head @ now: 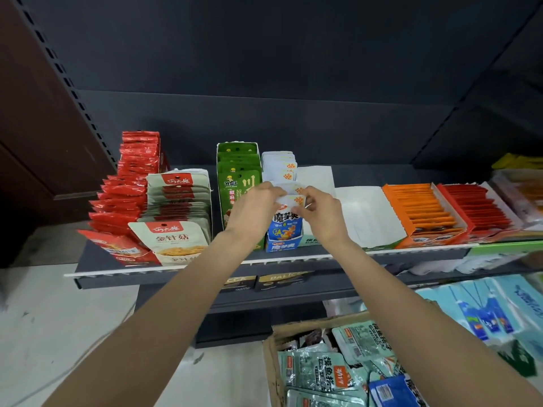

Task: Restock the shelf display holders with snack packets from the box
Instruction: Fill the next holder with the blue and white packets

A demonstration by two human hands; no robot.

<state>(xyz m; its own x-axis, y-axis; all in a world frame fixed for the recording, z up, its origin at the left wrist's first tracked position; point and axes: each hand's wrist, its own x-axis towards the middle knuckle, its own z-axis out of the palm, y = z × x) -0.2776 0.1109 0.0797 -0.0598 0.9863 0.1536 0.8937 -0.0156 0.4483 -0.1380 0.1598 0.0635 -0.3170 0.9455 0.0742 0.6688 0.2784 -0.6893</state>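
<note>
Pinching from both sides, our left hand (255, 204) and right hand (321, 212) meet on the top edge of a white-and-blue packet (291, 200), which stands upright at the front of the blue holder (283, 244) on the shelf (205, 264). We judge the coming move goes straight down: the packet's long axis is vertical and its slot lies right beneath our fingers. Neither hand is nearer. The box (271, 365) of spare packets sits low, under our right arm.
</note>
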